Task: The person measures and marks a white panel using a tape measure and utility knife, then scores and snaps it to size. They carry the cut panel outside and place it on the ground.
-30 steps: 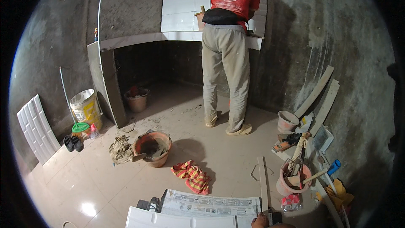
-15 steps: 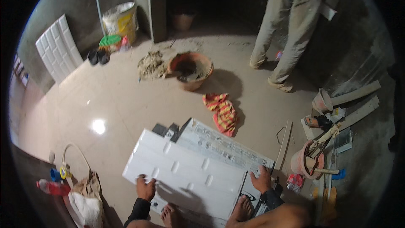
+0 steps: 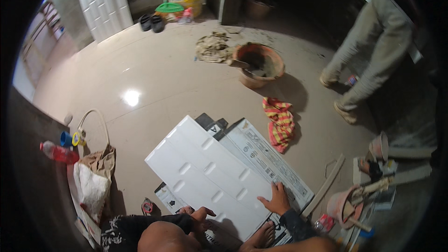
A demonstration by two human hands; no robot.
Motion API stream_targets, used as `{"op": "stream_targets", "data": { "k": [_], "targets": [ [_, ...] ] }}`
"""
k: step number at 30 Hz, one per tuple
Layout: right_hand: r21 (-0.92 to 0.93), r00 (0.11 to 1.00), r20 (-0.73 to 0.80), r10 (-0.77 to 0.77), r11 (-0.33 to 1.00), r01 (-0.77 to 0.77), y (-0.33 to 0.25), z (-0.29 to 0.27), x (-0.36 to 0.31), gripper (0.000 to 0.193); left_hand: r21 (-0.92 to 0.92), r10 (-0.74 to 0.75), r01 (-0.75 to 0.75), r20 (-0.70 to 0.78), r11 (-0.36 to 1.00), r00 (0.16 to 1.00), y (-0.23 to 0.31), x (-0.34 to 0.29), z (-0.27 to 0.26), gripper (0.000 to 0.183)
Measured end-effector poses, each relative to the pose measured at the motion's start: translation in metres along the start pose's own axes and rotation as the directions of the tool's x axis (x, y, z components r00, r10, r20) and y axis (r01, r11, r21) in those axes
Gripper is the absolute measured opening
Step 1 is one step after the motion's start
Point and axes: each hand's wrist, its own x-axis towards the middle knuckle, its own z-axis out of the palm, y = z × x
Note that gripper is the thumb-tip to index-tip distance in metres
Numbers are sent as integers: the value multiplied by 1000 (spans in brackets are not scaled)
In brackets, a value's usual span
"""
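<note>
Atop printed cardboard [image 3: 255,147]: white brick-embossed tile [image 3: 198,159], probably stiff, brittle; hold opposite edges. Right hand [image 3: 278,199] splayed wide, left hand [image 3: 201,216] loosely spread.

**Cropped, covered and lost in shadow**

The dark upper-right rim swallows most of the co-worker's upper body, leaving mainly the grey trousers [image 3: 385,32]. The top edge crops the handle of the green broom [image 3: 169,8]. Deep shadow obscures the bucket [image 3: 257,9] in the recess; its contents cannot be made out. The white tile panel [image 3: 198,158] covers much of the printed cardboard [image 3: 269,158]. A bent knee [image 3: 161,239] hides part of the left forearm, and whether the left hand [image 3: 200,215] touches the panel is unclear.
</note>
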Motion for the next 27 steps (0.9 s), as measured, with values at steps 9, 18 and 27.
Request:
{"op": "stream_targets", "data": {
  "k": [9, 18, 27],
  "targets": [
    [10, 996, -90, 3, 1000, -3, 4, 6, 10, 73, -436, -124, 170, 131, 884, 984, 67, -47, -22, 57],
    [89, 997, 75, -1, 996, -6, 13, 7, 38, 68, 77, -41, 49, -106, 996, 994, 75, -65, -41, 47],
    [144, 948, 275, 163, 967, -208, -51, -83, 55, 70, 257, 1, 146, -496, 955, 868, 16, -59, 8, 77]
  ]
}}
